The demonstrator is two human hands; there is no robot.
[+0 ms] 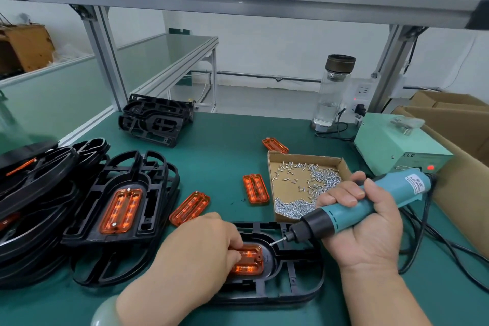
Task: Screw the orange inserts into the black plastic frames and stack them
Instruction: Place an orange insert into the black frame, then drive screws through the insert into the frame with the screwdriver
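Green-matted worktop [232,161], aluminium shelf frame overhead.

Near edge, centre: black frame [293,291] lying flat, an orange insert [250,259] seated in its oval recess. Your left hand [201,251] covers the insert's left end, fingers curled down and pinching it in place. Your right hand [370,222] is clenched around the teal electric screwdriver [352,210], which is held at a slant with the bit pointing down and left. The bit tip is at the recess rim, just right of the insert. Cannot tell whether it touches the frame.

Left of that frame: finished stack [87,219] of frames. The top one carries an insert with a screw at each end. A slumped pile of frames [39,193] lies along the left edge. Bare frames [156,120] are stacked towards the far left corner.

Cardboard tray [272,167] of screws [320,180], just beyond your right hand. Three loose inserts [255,188] lie on the mat: one just beside the tray's left wall, one between tray and finished stack, one past the tray's far wall.

Far right corner: glass bottle [333,90] and pale green power box [391,145], red lamp lit.
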